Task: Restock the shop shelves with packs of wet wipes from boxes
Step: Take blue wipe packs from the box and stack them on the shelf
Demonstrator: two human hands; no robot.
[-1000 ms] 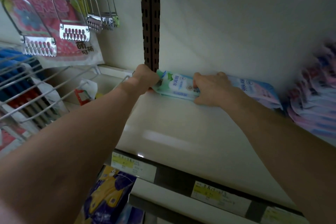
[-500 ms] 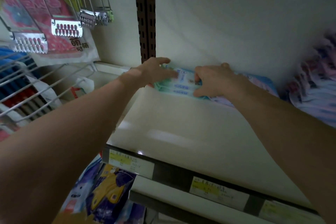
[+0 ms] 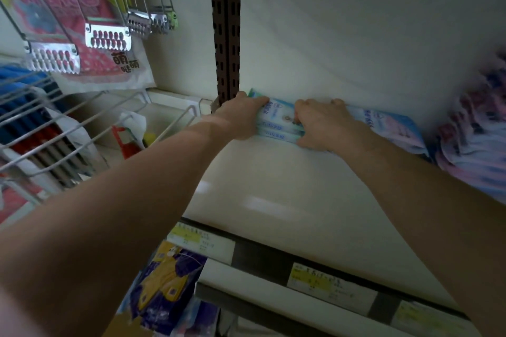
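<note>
At the foot of the brown slotted post (image 3: 226, 27), deep at the back of the pale shelf (image 3: 273, 186), both bare arms reach forward and up, nearly straight. The left hand (image 3: 241, 117) sits just right of the post's base, wrist level, knuckles toward the camera. Its fingers (image 3: 257, 102) are curled over the left end of a small stack of wipes packs (image 3: 279, 124), gripping it. The right hand (image 3: 323, 126) is further right of the post, clamped on the stack's other end, with curled fingers on top and the thumb tucked under the front edge. The stack lies flat on the shelf against the back wall, between the two hands. Another pale blue pack (image 3: 388, 126) lies flat just beyond the right hand, partly under its wrist. Far right of the post, blurred pink and blue packs (image 3: 476, 145) are piled. Left of the post are a wire basket (image 3: 82, 123) and hanging metal clips (image 3: 108, 38). Below it, price labels (image 3: 202, 241) line the shelf's front rail.
</note>
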